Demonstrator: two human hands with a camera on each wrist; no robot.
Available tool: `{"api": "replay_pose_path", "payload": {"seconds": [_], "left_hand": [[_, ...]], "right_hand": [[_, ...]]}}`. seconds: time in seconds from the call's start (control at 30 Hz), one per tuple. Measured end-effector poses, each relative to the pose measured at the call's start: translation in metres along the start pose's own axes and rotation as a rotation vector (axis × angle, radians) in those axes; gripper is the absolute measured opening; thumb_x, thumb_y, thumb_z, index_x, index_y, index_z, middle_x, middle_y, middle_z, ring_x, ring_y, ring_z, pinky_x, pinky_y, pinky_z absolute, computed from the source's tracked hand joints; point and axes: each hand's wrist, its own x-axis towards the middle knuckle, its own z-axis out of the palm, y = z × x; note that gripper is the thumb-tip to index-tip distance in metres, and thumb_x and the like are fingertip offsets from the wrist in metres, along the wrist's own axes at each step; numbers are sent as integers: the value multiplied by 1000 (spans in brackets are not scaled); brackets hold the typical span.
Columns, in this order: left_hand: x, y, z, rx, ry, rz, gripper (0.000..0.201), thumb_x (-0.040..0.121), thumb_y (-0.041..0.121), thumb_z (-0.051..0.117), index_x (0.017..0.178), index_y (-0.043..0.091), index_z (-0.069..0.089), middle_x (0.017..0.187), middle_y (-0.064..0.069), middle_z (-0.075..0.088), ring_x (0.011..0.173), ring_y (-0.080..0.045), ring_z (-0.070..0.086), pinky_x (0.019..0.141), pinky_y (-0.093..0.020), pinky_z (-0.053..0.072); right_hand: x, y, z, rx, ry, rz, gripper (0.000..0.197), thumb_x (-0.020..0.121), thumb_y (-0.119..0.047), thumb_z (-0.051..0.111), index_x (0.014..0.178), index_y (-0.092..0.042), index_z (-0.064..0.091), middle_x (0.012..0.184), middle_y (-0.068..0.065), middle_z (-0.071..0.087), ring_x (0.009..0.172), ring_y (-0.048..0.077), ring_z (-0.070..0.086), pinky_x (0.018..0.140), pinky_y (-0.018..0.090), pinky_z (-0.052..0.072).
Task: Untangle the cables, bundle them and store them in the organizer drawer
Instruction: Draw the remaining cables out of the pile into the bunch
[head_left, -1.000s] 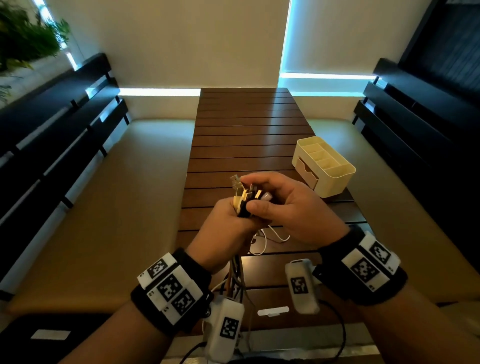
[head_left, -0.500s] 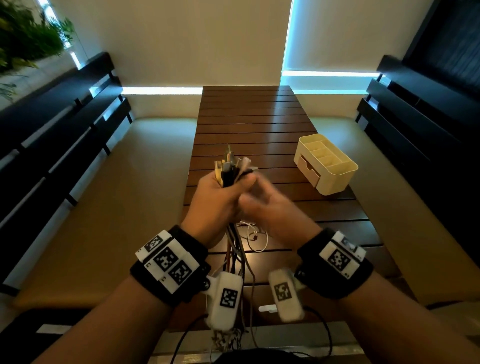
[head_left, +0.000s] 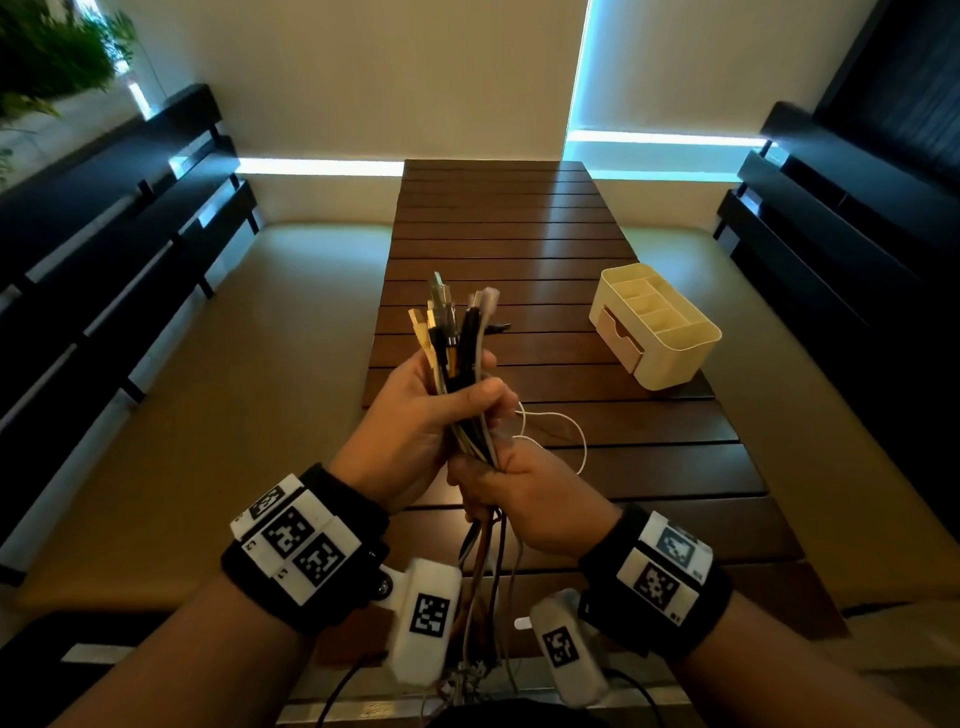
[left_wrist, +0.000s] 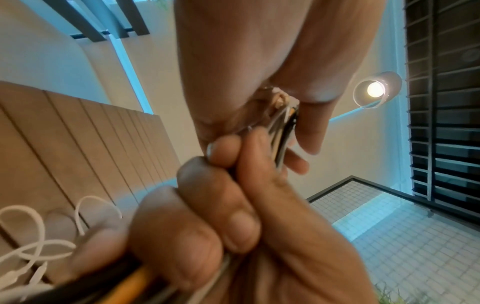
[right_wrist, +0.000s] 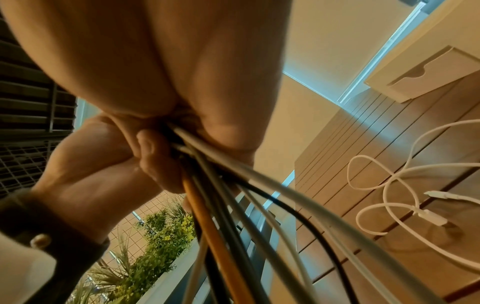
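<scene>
A bundle of several cables (head_left: 457, 358), black, white, grey and orange, stands upright above the near half of the slatted wooden table (head_left: 519, 244), plug ends fanned out on top. My left hand (head_left: 447, 400) grips the bundle just below the plugs. Right under it, my right hand (head_left: 498, 467) grips the same strands (right_wrist: 215, 205), which hang down toward my lap. One loose white cable (head_left: 566, 431) lies coiled on the table beside my right hand; it also shows as a white cable (right_wrist: 405, 185) in the right wrist view. The cream organizer (head_left: 670, 338) sits at the table's right edge, its front drawer (head_left: 618, 332) closed.
Dark slatted bench backs (head_left: 104, 218) flank tan cushions on both sides of the table. A green plant (head_left: 47, 52) is at the far left. A small white object (head_left: 522, 622) lies near the table's front edge.
Both hands lifted the bundle and the plug ends now stick up higher. My right hand has slid from the plug tips down below my left hand along the strands.
</scene>
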Motion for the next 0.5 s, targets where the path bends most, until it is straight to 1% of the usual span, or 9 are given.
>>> {"api": "replay_pose_path", "payload": {"seconds": [0.1,0.2,0.27,0.3,0.33,0.37,0.4,0.43,0.5], "left_hand": [[-2,1,-1,-3,-64,-31,16,89,6,61,104,3,60,85,-15,69,76,-25,67,67,-35,58],[-1,1,-2,36,-56,-20,16,91,13,56,103,3,61,76,-9,67,76,-24,68,69,-36,58],[1,-2,-1,5,-47,-7,16,94,16,56,103,4,59,68,-4,61,73,-23,66,70,-37,58],[1,-4,0,-26,-32,-1,15,95,18,57,101,4,58,65,-3,57,68,-22,64,71,-36,58],[0,-7,-1,-56,-6,3,15,93,19,57,99,5,58,62,-2,52,63,-20,60,70,-34,57],[0,-9,-2,-80,17,6,14,92,19,56,96,6,57,60,-1,48,59,-19,56,66,-32,55],[-1,-10,-4,-92,30,8,13,92,19,54,95,6,56,59,0,44,55,-18,51,61,-31,52],[-2,-11,-6,-93,31,3,12,92,19,53,94,7,56,59,0,41,53,-17,47,57,-31,49],[-3,-12,-11,-60,5,-31,13,93,21,51,93,9,56,59,0,39,50,-15,41,51,-29,42]], "right_hand": [[1,0,-3,-25,-16,-3,25,95,-37,46,91,-17,60,71,5,56,70,24,56,78,51,51],[4,3,-7,-99,-27,15,23,101,-30,47,96,-12,60,77,6,59,72,24,58,81,50,52],[7,3,-12,-188,-45,41,26,100,-34,51,101,-12,63,83,5,65,79,25,64,86,50,54],[7,2,-16,-234,-68,64,23,99,-36,54,105,-17,65,89,1,68,86,21,67,88,44,55],[7,1,-22,-274,-102,86,18,97,-37,58,108,-25,65,96,-5,69,93,14,67,89,36,54],[7,0,-30,-296,-132,103,18,95,-40,61,110,-31,65,101,-11,68,98,8,65,90,29,51],[6,-2,-37,-291,-134,103,21,91,-45,63,111,-36,65,104,-16,67,100,4,64,90,25,50],[6,-4,-45,-249,-97,85,30,87,-50,64,114,-37,64,109,-16,66,102,2,64,92,26,50],[8,-9,-55,-49,47,27,55,80,-57,63,130,-34,55,124,-11,65,113,5,62,100,34,50]]}}
